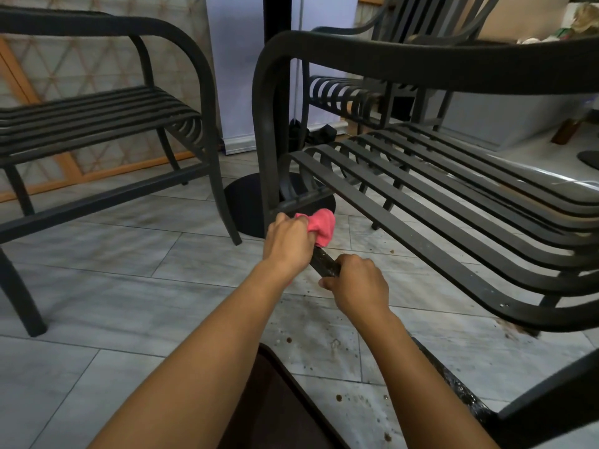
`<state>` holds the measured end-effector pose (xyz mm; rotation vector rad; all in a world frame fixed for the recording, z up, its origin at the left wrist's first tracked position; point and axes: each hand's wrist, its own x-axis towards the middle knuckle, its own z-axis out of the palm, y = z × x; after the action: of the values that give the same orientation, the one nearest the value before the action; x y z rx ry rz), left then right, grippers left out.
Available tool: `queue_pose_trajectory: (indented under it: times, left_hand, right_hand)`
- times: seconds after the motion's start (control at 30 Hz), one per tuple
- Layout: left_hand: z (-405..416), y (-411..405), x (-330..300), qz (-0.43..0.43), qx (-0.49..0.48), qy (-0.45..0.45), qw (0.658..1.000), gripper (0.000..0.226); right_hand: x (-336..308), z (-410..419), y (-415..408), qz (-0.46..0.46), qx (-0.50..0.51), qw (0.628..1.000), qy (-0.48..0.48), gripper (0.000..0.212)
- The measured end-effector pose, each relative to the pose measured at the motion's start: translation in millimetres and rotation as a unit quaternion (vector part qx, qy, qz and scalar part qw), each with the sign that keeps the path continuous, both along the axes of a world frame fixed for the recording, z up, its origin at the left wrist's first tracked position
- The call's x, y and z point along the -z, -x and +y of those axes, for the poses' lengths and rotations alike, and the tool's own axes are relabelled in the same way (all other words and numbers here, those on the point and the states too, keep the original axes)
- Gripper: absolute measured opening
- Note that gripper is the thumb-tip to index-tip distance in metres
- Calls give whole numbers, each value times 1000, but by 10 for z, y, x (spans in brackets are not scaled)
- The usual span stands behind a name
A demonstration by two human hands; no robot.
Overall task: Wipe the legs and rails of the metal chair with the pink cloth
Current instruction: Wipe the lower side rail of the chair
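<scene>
The metal chair (437, 176) is dark grey, with a slatted seat, a broad curved armrest and flat bar legs; it stands on a pale tiled floor (113, 286), filling the right half of the view. Its low side rail (324, 264) runs diagonally from the front leg (269, 150) near the middle of the view down toward the bottom right corner, and its surface shows pale specks and grime, thicker toward the near end.

The pink cloth (319, 225) is bunched into a soft wad that sits on the rail close to where it meets the front leg. The left hand (287, 243) grips the cloth from the near side, fingers curled over it and the rail, so most of the fabric sticks out beyond the knuckles on the far side. Just behind, the right hand (355, 285) is wrapped around the bare rail, fingers closed on the bar, with a short dark stretch of rail showing between the two hands.

Brown crumbs and spots are scattered over the tiles below the seat and beside the rail. A second dark chair (107, 124) of the same make stands at the left, well apart. Between the two chairs a black round base (240, 205) rests on the floor, carrying a dark post. A dark brown garment (275, 409) covers the lower edge between the forearms.
</scene>
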<state>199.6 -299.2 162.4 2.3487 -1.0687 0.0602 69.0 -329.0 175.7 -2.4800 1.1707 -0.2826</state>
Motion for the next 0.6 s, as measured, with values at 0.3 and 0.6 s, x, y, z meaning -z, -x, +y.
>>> queue_pose_trajectory:
  times: [0.3, 0.6]
  left_hand:
    - [107, 269, 76, 24, 31, 44, 998, 28]
    - [307, 591, -39, 204, 102, 98, 969, 33]
  right_hand:
    - [-28, 49, 204, -48, -16, 998, 28, 60]
    - [-180, 237, 168, -184, -86, 974, 101, 43]
